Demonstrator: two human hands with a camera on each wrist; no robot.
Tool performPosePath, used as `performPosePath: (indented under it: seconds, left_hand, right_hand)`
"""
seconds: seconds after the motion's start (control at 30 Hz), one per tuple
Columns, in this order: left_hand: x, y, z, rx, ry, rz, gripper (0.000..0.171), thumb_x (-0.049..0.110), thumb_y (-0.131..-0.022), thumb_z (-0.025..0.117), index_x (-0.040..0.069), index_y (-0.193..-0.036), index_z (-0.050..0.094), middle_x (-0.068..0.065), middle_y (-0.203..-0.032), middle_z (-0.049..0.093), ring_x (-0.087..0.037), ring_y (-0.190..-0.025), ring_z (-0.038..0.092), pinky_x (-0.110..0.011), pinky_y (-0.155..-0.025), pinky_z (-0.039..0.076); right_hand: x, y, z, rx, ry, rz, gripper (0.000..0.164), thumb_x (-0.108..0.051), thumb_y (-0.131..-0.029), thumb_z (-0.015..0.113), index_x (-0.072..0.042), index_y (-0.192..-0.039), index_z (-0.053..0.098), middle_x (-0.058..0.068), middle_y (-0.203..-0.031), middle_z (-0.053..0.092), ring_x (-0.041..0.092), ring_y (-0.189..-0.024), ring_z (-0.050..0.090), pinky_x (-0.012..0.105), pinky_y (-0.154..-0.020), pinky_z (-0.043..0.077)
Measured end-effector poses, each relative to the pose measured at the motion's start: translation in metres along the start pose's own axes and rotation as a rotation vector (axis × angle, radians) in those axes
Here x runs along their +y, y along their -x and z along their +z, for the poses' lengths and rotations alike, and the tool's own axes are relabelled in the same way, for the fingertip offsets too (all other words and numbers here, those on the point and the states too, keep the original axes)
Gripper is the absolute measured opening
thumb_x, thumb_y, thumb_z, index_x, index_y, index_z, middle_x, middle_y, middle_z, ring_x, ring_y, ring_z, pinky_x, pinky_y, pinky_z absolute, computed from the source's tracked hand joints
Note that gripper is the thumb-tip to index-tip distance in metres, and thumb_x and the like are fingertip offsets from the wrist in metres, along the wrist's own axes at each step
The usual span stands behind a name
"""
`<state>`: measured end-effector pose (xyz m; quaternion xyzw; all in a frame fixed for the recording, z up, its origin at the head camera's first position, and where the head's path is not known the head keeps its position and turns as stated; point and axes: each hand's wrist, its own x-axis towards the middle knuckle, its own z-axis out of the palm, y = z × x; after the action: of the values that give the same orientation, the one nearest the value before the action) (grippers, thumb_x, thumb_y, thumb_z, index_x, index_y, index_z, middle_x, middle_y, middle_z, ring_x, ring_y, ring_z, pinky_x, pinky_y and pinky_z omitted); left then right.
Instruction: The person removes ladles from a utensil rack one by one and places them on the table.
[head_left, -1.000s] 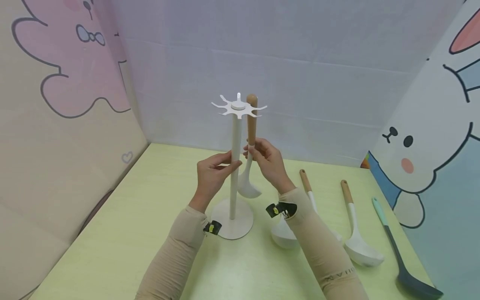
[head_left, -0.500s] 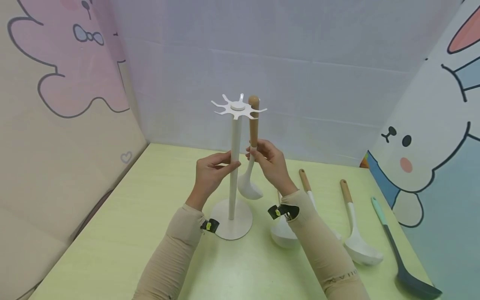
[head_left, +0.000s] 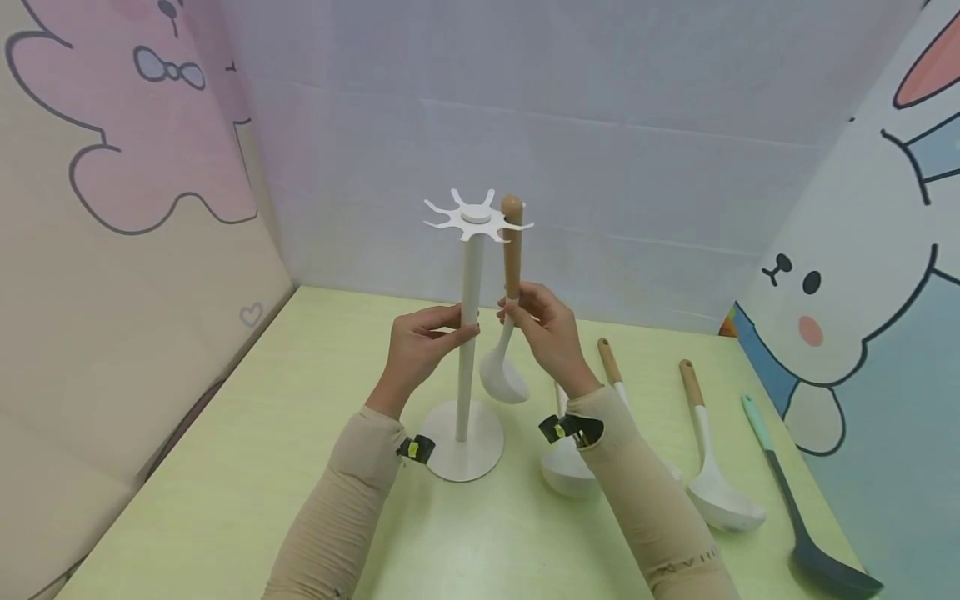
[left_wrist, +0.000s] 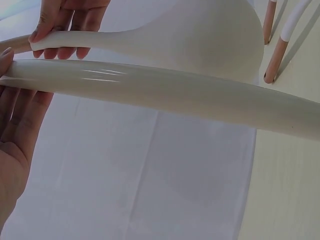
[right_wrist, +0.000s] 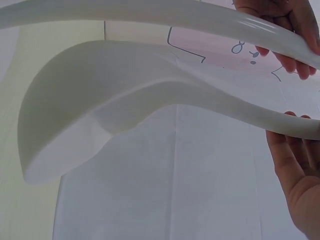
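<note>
A white stand has a round base point(head_left: 480, 461), an upright pole point(head_left: 470, 358) and a star-shaped top of several hooks point(head_left: 476, 218). My left hand point(head_left: 422, 350) grips the pole about midway up, thumb in front. Right of the pole, my right hand point(head_left: 546, 329) pinches a white ladle point(head_left: 504, 379) at its neck, just below the wooden handle point(head_left: 513, 260). The ladle hangs bowl-down, off the table, its handle end rising among the right-hand hooks. In the right wrist view the ladle's bowl point(right_wrist: 75, 100) is apart from the pole point(right_wrist: 150, 12). Whether the handle touches a hook, I cannot tell.
On the yellow table point(head_left: 247, 467), to the right, lie a white utensil with a deep bowl point(head_left: 567, 471), a wooden-handled one point(head_left: 611, 362) partly behind my right sleeve, a white ladle point(head_left: 723, 500) and a dark ladle point(head_left: 821, 567) with a mint handle. A cloth backdrop point(head_left: 562, 167) stands behind.
The ladle and my right hand have shifted slightly right and down. The hooked top has turned a little, its hooks now at different angles. My left hand stays on the pole.
</note>
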<state>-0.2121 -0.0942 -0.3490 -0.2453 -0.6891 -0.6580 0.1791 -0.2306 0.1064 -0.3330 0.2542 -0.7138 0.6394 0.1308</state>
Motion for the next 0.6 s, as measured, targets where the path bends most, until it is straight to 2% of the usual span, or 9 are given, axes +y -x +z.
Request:
performPosePath:
  seconds: [0.3, 0.6]
  left_hand:
    - [0.0005, -0.0003, -0.0050, -0.040, -0.014, -0.032, 0.032, -0.005, -0.084, 0.074, -0.007, -0.116, 0.069, -0.017, -0.102, 0.074, -0.010, -0.089, 0.070, -0.034, -0.076, 0.059]
    - [0.0033, -0.0012, -0.0085, -0.082, -0.015, -0.056, 0.032, -0.003, -0.085, 0.073, -0.006, -0.117, 0.069, -0.019, -0.103, 0.073, -0.013, -0.087, 0.071, -0.034, -0.077, 0.059]
  right_hand:
    - [-0.0025, 0.0043, 0.0009, 0.012, -0.009, 0.001, 0.024, 0.005, -0.095, 0.059, 0.010, -0.118, 0.059, 0.029, -0.105, 0.065, 0.008, -0.086, 0.066, 0.034, -0.087, 0.056]
    - [-0.0037, 0.0074, 0.0007, 0.030, -0.006, -0.037, 0.022, 0.007, -0.093, 0.061, 0.010, -0.115, 0.060, 0.028, -0.100, 0.066, 0.008, -0.084, 0.066, 0.028, -0.081, 0.056]
